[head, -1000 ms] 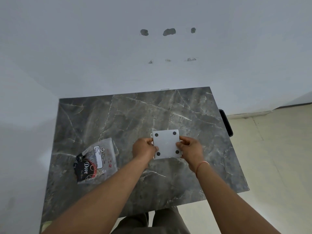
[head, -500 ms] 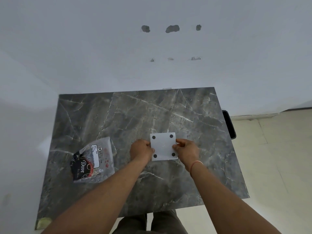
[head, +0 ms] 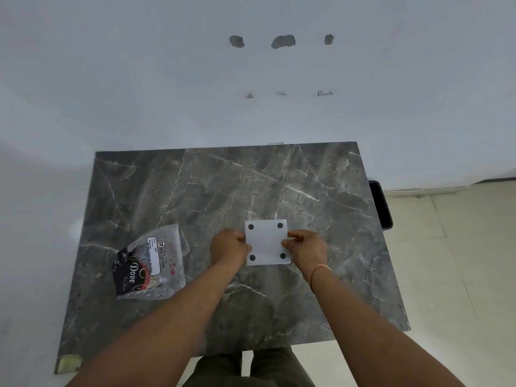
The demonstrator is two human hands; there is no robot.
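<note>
A white square box (head: 266,241) with a black round foot at each corner is held just above the grey marble table (head: 223,185). My left hand (head: 229,246) grips its left edge with curled fingers. My right hand (head: 306,248) pinches its right edge, and an orange band circles that wrist. What lies under the box is hidden.
A clear plastic packet (head: 152,261) with a dark "Dove" print lies on the table to the left of my hands. A black object (head: 380,203) sticks out past the table's right edge. White walls stand behind and to the left. Pale floor tiles (head: 452,261) lie on the right.
The white box has turned slightly between my hands and now sits squarer to the table. Both hands have kept their hold on its edges.
</note>
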